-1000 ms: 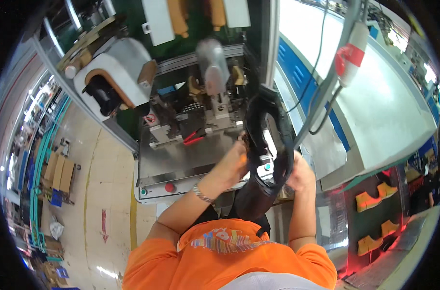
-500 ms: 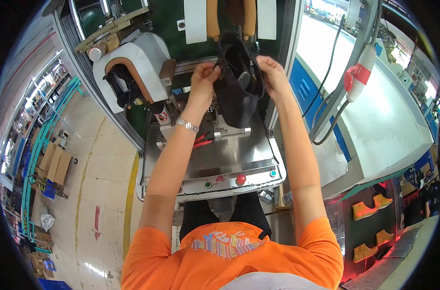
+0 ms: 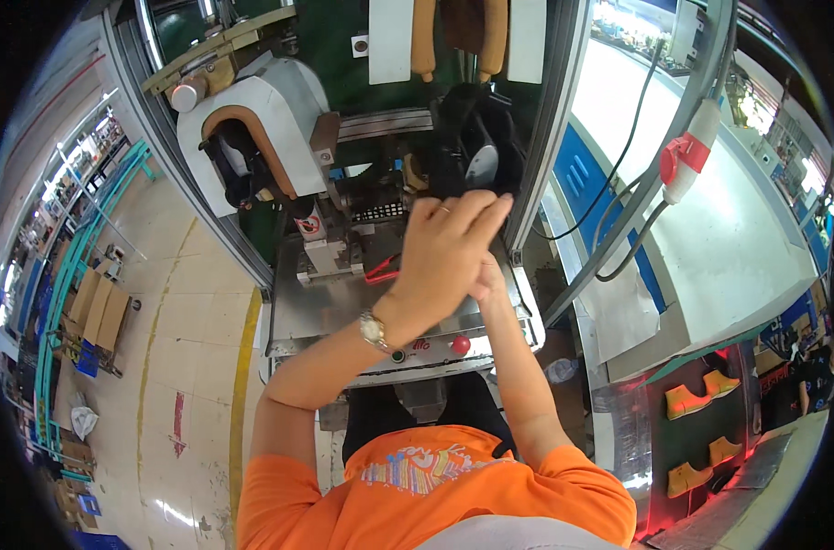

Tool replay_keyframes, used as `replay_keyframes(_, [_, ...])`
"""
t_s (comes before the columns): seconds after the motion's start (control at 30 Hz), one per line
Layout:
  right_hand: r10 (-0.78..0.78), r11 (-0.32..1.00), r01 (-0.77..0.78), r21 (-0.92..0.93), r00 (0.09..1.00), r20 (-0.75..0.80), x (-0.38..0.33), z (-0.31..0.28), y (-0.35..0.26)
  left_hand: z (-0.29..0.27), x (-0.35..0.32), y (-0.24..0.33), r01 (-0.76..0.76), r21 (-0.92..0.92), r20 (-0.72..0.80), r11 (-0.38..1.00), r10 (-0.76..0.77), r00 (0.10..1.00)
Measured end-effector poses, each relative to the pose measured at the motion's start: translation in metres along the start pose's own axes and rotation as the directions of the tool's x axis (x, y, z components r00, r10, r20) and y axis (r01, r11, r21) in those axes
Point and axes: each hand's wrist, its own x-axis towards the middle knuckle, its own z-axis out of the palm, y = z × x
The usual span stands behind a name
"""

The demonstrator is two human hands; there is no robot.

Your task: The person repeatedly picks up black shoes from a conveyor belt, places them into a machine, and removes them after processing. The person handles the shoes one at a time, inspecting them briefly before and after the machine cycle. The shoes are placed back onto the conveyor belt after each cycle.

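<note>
A black boot upper (image 3: pixel 516 151) sits at the machine's right station, its opening toward the top and a grey, shiny part (image 3: pixel 482 166) showing inside. My left hand (image 3: pixel 440 252) reaches across its near end, back of the hand up, fingers bent over the black material. Tucked under it, my right hand (image 3: pixel 487 278) comes from the right; its fingers are hidden, so its hold does not show. Most of the boot's near end is covered by my hands.
Left of my hands stands a white machine head (image 3: pixel 293 101) with another black upper (image 3: pixel 229 165) inside a brown pad. Red-handled tool (image 3: pixel 383 269) lies on the metal table (image 3: pixel 311 307). Red and green buttons line its front. Yellow-orange boots (image 3: pixel 690 401) stand on a rack at the right.
The boot upper has gone from hanging between both hands to sitting at the right station. My left hand has crossed rightward over its near end; my right hand has dropped down beneath it.
</note>
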Motion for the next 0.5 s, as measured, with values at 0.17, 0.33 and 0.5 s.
replay_keyframes(0.17, [-0.096, 0.993, 0.100, 0.063, 0.994, -0.060, 0.006, 0.001, -0.010, 0.012, -0.004, 0.026, 0.117, 0.061, 0.109, 0.991, -0.124, 0.986])
replay_keyframes(0.33, [-0.157, 0.985, 0.161, 0.056, 0.986, -0.055, 0.021, -0.009, -0.026, 0.028, -0.024, 0.028, 0.153, 0.165, 0.213, 0.974, -0.187, 0.959])
replay_keyframes(0.5, [-0.136, 0.989, 0.141, 0.051, 0.987, -0.089, 0.037, -0.032, -0.015, 0.038, -0.030, 0.027, 0.195, 0.125, 0.169, 0.973, -0.214, 0.962])
